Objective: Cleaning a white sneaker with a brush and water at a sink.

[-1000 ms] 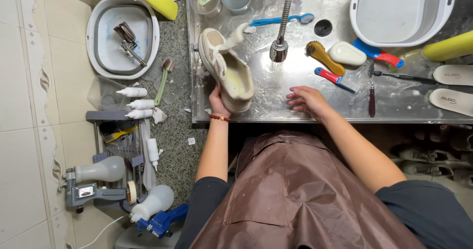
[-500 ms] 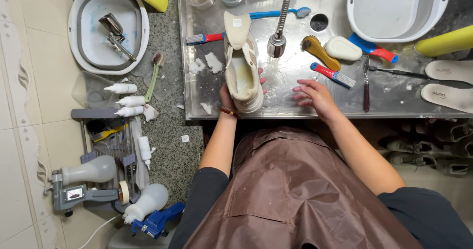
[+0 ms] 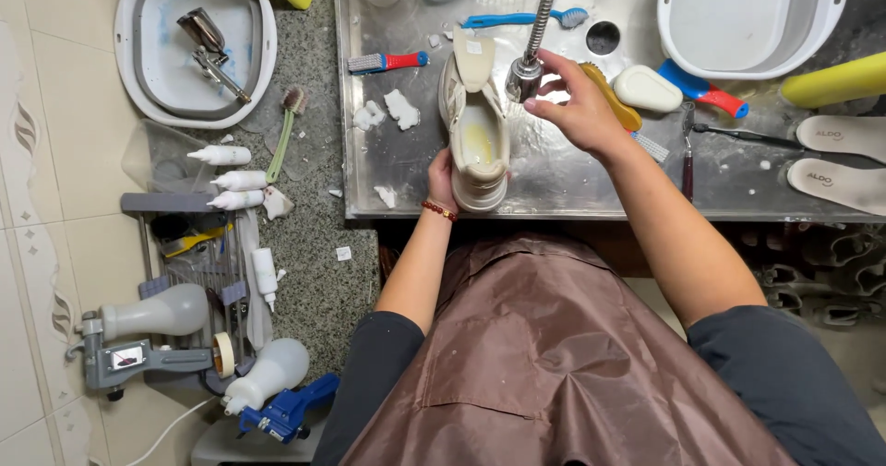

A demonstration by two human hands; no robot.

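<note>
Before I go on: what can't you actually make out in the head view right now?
- Water flow from the faucet head: too fine to tell.
- Left hand fingers: hidden behind the shoe heel.
- Shoe sole: faces away from the camera.
- Right hand grip on the nozzle: fingertips partly hidden behind it.
- White basin: cut off by the top edge.

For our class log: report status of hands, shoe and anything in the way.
Left hand grips cream shoe at heel, upright in steel sink. Right hand on spray head. Foam bits, brushes nearby; none blocking.
</note>
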